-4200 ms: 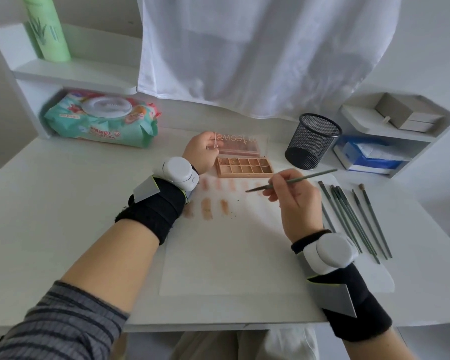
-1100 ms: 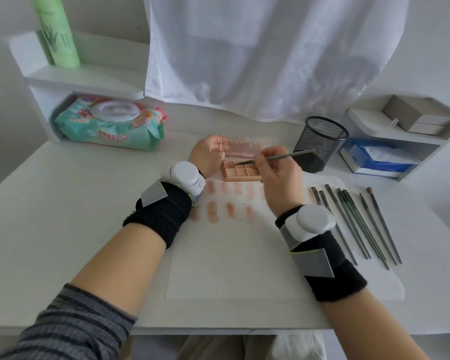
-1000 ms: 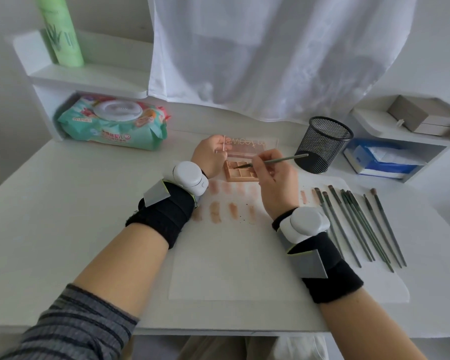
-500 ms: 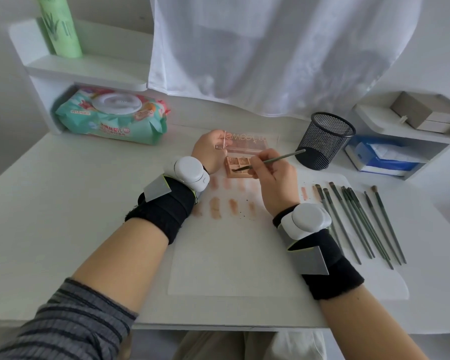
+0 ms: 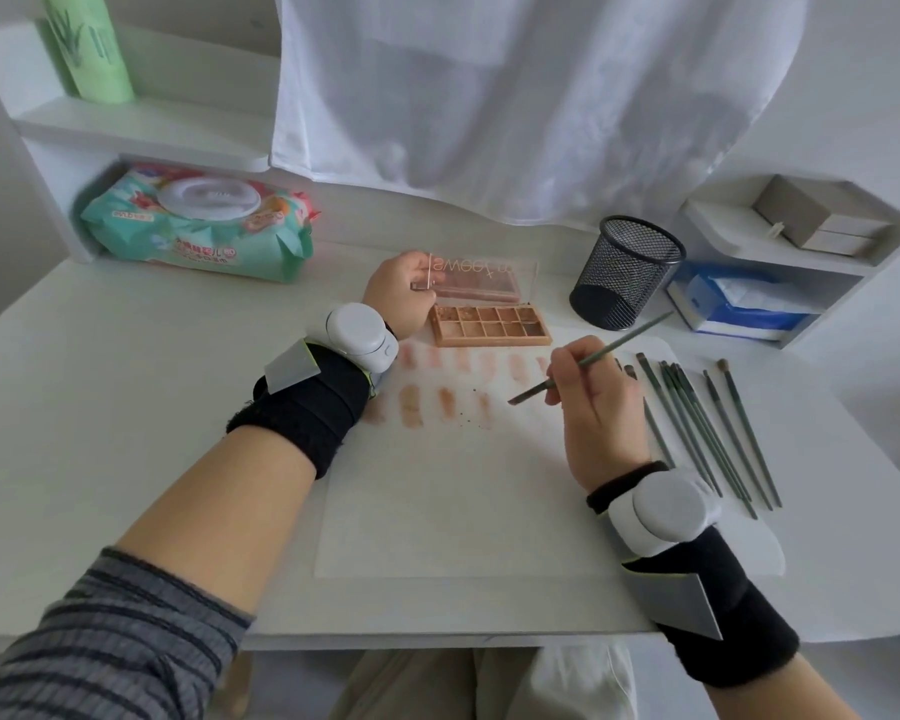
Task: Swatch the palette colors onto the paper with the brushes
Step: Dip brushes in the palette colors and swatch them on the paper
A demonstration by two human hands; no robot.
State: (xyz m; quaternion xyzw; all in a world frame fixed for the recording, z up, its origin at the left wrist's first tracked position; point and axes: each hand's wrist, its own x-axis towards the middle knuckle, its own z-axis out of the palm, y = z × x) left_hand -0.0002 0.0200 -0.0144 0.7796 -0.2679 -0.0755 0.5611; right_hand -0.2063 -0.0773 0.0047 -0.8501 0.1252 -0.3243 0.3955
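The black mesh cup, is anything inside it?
The black mesh cup looks empty: only dark mesh shows through its open top. Its very bottom is too dark to check. The spare brushes lie on the paper instead.

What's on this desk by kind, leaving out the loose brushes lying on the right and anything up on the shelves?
Thin green-handled brush, held in the right hand: 1
Peach rectangular eyeshadow palette, open: 1
White sheet of paper: 1
Black wire-mesh cup: 1
Green soft pack of wipes: 1
Blue and white tissue pack: 1
Total: 6
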